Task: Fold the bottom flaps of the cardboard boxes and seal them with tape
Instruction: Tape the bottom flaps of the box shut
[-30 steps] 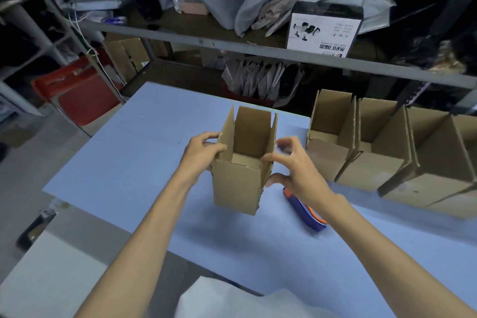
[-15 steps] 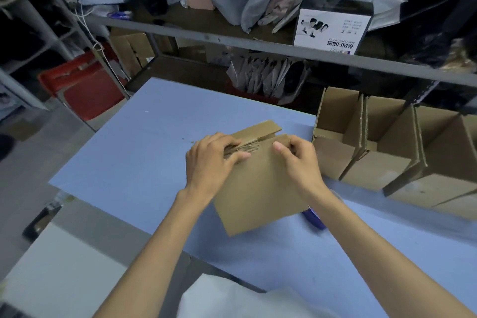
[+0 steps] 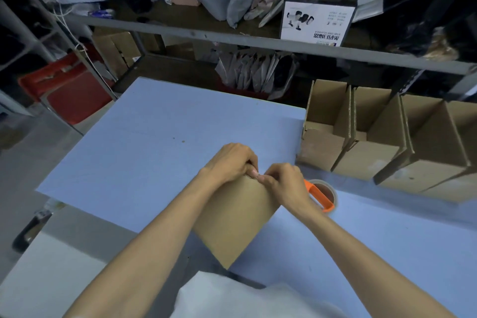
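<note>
In the head view, the left hand [image 3: 229, 162] and right hand [image 3: 284, 183] meet fingertip to fingertip. Both curl over the far edge of the cardboard box [image 3: 237, 219], seemingly pinching flaps that they hide. The box lies beneath both wrists on the blue counter [image 3: 154, 137]. A tape dispenser [image 3: 322, 195] sits just right of the right hand.

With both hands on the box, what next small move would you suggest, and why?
Probably leave the left hand on the box and move the right hand to the tape, which lies untouched beside it; no tape shows on the box.
</note>
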The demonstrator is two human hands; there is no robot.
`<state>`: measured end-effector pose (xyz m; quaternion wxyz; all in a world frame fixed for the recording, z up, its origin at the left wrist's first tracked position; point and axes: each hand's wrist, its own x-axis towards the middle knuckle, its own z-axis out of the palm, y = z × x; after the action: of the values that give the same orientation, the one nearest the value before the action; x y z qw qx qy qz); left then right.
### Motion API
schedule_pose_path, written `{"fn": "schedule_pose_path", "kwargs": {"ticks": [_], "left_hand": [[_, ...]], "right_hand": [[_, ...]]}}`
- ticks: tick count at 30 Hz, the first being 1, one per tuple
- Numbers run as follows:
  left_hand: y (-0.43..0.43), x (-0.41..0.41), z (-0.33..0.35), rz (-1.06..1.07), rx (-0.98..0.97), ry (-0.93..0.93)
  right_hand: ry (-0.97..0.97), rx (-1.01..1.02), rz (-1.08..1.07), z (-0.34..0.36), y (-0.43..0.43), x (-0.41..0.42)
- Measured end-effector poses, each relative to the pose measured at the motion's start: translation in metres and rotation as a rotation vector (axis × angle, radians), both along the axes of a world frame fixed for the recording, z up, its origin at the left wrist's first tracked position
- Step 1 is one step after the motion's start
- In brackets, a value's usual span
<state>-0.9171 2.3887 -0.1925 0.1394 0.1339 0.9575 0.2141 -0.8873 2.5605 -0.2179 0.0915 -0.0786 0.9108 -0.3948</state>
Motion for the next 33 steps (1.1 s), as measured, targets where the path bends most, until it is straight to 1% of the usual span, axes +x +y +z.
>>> {"fn": "schedule_pose_path", "kwargs": {"ticks": [3, 5, 7, 9, 12, 15, 20, 26, 29, 33], "left_hand": [[0.013, -0.005, -0.018, -0.046, -0.039, -0.058], [0.020, -0.009, -0.031, -0.053, -0.043, -0.050], [0.025, -0.014, -0.041, -0.015, -0.058, -0.025], [0.024, -0.015, -0.048, 0.058, -0.054, -0.050], [0.022, -0.013, -0.058, 0.106, 0.039, -0.098], [0.024, -0.011, -0.062, 0.156, 0.156, -0.093], [0.025, -0.009, -0.062, 0.156, 0.239, -0.106], [0.030, -0.003, -0.064, 0.222, 0.337, -0.052], [0.031, -0.002, -0.067, 0.242, 0.353, -0.041], [0.031, -0.004, -0.067, 0.191, 0.391, -0.081]], "right_hand": [[-0.001, 0.044, 0.011, -0.016, 0.005, 0.004], [0.005, 0.069, -0.018, -0.026, 0.009, 0.008], [0.002, 0.084, -0.044, -0.033, 0.013, 0.011], [-0.039, 0.074, -0.065, -0.037, 0.018, 0.012], [-0.118, 0.066, -0.084, -0.039, 0.019, 0.011], [-0.077, 0.067, -0.126, -0.039, 0.016, 0.006], [-0.102, -0.047, -0.194, -0.043, 0.004, -0.002], [-0.153, -0.172, -0.309, -0.045, 0.000, 0.001], [-0.172, -0.180, -0.357, -0.051, 0.004, 0.018], [-0.235, -0.187, -0.386, -0.055, 0.008, 0.043]]}}
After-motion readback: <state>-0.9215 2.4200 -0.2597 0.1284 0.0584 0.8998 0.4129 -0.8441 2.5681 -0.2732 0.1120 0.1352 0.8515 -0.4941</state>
